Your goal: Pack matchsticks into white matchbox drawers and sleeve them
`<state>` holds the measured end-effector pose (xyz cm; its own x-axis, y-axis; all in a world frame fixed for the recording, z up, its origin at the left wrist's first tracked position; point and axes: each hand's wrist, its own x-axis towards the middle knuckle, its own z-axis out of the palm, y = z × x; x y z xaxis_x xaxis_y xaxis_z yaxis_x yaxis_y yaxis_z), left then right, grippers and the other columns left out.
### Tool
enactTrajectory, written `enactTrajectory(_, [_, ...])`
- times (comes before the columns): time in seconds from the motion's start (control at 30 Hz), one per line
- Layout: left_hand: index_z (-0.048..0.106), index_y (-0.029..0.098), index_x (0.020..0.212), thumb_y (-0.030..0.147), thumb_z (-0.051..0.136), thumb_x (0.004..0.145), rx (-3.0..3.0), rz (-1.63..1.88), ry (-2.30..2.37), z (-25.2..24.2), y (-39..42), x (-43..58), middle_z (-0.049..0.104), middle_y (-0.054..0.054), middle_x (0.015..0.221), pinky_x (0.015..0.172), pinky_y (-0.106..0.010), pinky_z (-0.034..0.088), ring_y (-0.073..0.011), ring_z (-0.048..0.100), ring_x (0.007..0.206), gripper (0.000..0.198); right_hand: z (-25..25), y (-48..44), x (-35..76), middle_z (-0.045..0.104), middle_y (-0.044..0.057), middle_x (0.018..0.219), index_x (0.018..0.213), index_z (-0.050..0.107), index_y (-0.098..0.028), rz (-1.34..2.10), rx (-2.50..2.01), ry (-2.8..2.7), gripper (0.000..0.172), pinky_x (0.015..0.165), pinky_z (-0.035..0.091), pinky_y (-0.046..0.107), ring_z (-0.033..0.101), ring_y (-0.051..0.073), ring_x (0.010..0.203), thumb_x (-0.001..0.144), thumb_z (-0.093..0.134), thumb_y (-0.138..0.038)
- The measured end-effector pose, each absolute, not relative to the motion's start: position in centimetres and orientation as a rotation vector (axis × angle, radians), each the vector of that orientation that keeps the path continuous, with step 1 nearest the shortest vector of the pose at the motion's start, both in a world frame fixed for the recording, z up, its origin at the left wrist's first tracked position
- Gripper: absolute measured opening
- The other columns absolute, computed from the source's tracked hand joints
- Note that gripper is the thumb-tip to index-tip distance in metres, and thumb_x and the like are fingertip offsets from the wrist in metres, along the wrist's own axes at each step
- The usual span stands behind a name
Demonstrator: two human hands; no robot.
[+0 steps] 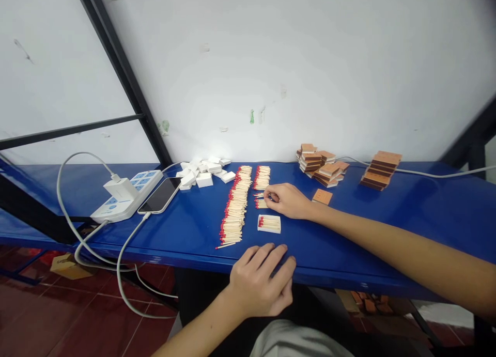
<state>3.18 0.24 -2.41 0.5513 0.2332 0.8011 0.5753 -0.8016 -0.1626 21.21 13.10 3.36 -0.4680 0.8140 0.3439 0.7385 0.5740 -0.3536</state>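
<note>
My right hand (289, 201) is pinched at the end of a short group of matches (261, 203), its fingertips closed on a few of them. Just in front of it lies a white matchbox tray (275, 230) with several red-tipped matches inside. My left hand (265, 279) rests at the table's front edge, fingers loosely bent and apart, holding nothing. A long row of matches (234, 210) runs left of the tray, heads to the left. Behind my right hand is another bunch of matches (263, 177). A single brown matchbox (322, 197) lies beside my right wrist.
A heap of white trays (204, 180) sits at the back left. Stacked matchboxes (329, 171) and a leaning row of brown boxes (381, 170) stand at the back right. A phone (159, 195), a power strip (127, 197) and white cables occupy the blue table's left (186, 228).
</note>
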Motion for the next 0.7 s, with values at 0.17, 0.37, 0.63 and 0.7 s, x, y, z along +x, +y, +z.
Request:
enactTrajectory(0.17, [0.071,0.020,0.105,0.024,0.056,0.078,-2.380,-1.139,-0.661,-2.40,0.24,3.18,0.072,-0.005,0.112,0.077,-0.035,0.051,-0.0228,0.066,0.094,0.031,3.30,13.07,21.18,0.056,-0.004,0.065,0.077,0.061,-0.019,0.227,-1.263,-2.320,0.007,0.057,0.025,0.024,0.044,0.009,0.057,0.082,0.057,-0.023])
enactTrajectory(0.37, [0.071,0.020,0.106,0.024,0.057,0.079,-2.381,-1.133,-0.660,-2.41,0.24,3.17,0.072,-0.005,0.113,0.077,-0.035,0.050,-0.0229,0.066,0.094,0.031,3.38,13.17,21.18,0.056,-0.003,0.063,0.078,0.063,-0.019,0.236,-1.285,-2.299,0.010,0.057,0.025,0.024,0.045,0.010,0.056,0.084,0.056,-0.023])
enactTrajectory(0.63, [0.071,0.019,0.105,0.024,0.057,0.078,-2.388,-1.134,-0.654,-2.53,0.37,3.14,0.072,-0.005,0.112,0.077,-0.035,0.050,-0.0231,0.066,0.094,0.031,3.31,13.22,21.28,0.058,-0.002,0.063,0.078,0.066,-0.018,0.241,-1.265,-2.315,0.016,0.058,0.024,0.025,0.045,0.010,0.056,0.087,0.055,-0.025])
enactTrajectory(0.7, [0.071,0.019,0.105,0.024,0.057,0.078,-2.389,-1.136,-0.648,-2.61,0.37,3.12,0.072,-0.005,0.113,0.077,-0.035,0.050,-0.0233,0.066,0.094,0.031,3.39,13.19,21.28,0.058,-0.003,0.064,0.079,0.066,-0.019,0.245,-1.236,-2.336,0.016,0.058,0.024,0.025,0.045,0.010,0.057,0.087,0.054,-0.024])
